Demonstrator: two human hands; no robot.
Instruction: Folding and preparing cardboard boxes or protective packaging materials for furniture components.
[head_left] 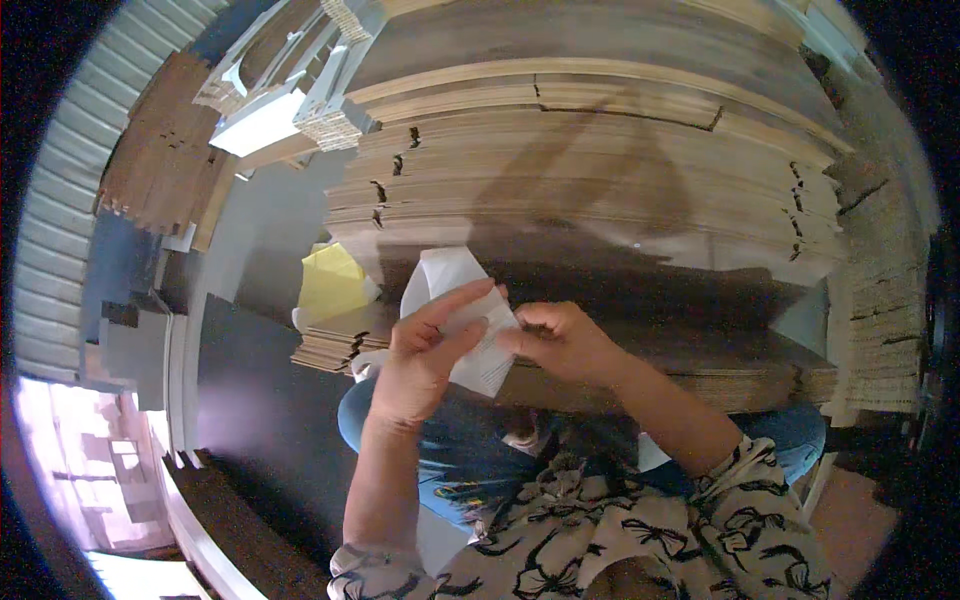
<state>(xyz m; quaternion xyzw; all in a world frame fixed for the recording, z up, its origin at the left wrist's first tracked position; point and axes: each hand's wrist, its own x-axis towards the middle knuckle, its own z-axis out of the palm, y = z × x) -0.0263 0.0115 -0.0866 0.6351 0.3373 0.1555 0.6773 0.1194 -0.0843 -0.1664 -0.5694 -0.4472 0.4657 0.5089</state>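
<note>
A white printed paper sheet point(455, 275), bent or folded, is held up in front of my lap between both hands. My left hand point(415, 365) lies over its left and middle part, the fingers reaching across the paper with the thumb pressed on it. From the right, my right hand point(565, 340) pinches the sheet's right edge between thumb and curled fingers. Lines of small print show on the lower part of the paper. Just beyond lies the brown top of a cardboard stack, partly hidden by my hands.
Tall stacks of flat cardboard point(600, 160) rise directly ahead. Yellow paper point(335, 282) rests on a small cardboard pile point(330, 345) to the left. More cardboard point(165, 140) and a white-edged rack point(290, 100) stand at the far left, near a corrugated wall point(65, 190).
</note>
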